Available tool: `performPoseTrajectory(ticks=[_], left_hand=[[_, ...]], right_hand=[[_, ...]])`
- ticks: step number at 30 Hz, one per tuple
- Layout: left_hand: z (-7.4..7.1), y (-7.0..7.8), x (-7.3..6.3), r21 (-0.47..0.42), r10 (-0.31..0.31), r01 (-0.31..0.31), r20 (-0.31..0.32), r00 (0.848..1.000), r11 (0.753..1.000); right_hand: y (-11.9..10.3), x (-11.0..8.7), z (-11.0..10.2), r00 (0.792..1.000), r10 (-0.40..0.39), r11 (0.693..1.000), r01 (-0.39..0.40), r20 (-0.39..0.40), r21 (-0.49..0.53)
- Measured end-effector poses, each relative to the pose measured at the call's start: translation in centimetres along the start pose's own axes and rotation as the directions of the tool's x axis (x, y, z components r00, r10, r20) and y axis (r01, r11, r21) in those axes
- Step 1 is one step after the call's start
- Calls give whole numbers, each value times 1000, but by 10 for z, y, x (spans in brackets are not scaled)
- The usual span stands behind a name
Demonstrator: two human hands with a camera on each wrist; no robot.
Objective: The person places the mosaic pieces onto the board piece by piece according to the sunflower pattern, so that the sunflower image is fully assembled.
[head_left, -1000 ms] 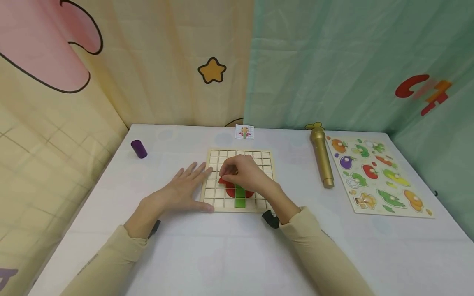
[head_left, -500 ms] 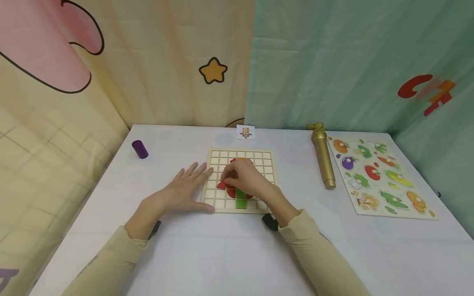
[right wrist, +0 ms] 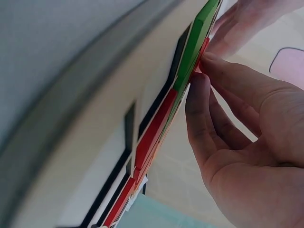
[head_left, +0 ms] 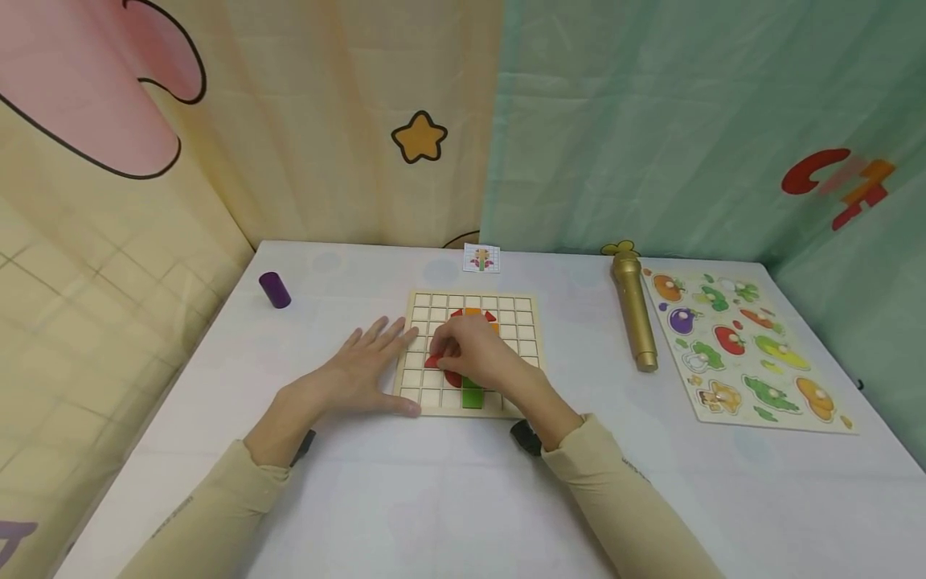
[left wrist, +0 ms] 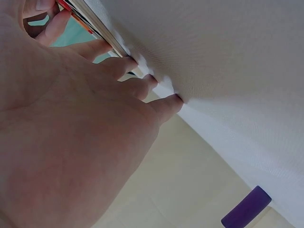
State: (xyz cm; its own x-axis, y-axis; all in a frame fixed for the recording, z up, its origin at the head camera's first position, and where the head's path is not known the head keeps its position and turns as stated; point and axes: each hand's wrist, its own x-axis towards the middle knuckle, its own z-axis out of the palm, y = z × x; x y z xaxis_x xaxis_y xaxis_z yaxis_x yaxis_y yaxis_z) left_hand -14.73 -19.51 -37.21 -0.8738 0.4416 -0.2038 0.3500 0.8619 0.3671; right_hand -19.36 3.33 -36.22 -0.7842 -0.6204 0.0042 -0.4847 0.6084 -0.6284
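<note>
A wooden grid board [head_left: 430, 397] lies on the white table in the head view. Spread fingers of my left hand [head_left: 358, 374] rest at its left edge, the thumb at the near left corner. My right hand [head_left: 473, 352] is over the board's middle, pinching a small red piece [head_left: 432, 362] between thumb and index finger; its exact shape is partly hidden. The right wrist view shows those fingertips at the red piece, close to the board. Green tiles [head_left: 473, 398] run up the middle, and orange [head_left: 473, 311] and red pieces sit farther up. My hand covers part of the pattern.
Behind the board lies a small picture card [head_left: 481, 259] with a flower pattern on a grid. A purple cylinder [head_left: 275, 290] stands at the far left. To the right are a gold microphone-shaped object [head_left: 635, 314] and a vegetable puzzle board [head_left: 705, 320].
My right hand has shifted slightly toward me and left with the red piece, lowering it to the board; more of the red and orange pieces behind now shows. The left hand has stayed put.
</note>
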Motion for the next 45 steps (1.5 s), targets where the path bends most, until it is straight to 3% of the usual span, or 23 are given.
performPoseTrajectory(ticks=[22, 33, 45], left_hand=[[2, 1, 3, 10, -12, 12, 9, 1000, 1000], [-1, 0, 0, 2, -27, 27, 17, 999, 1000], [0, -2, 3, 10, -25, 25, 8, 1000, 1000]], right_hand=[[3, -11, -10, 1000, 12, 994, -14, -24, -104], [-5, -8, 0, 996, 39, 984, -52, -81, -171], [-7, -5, 4, 997, 44, 970, -58, -63, -237]])
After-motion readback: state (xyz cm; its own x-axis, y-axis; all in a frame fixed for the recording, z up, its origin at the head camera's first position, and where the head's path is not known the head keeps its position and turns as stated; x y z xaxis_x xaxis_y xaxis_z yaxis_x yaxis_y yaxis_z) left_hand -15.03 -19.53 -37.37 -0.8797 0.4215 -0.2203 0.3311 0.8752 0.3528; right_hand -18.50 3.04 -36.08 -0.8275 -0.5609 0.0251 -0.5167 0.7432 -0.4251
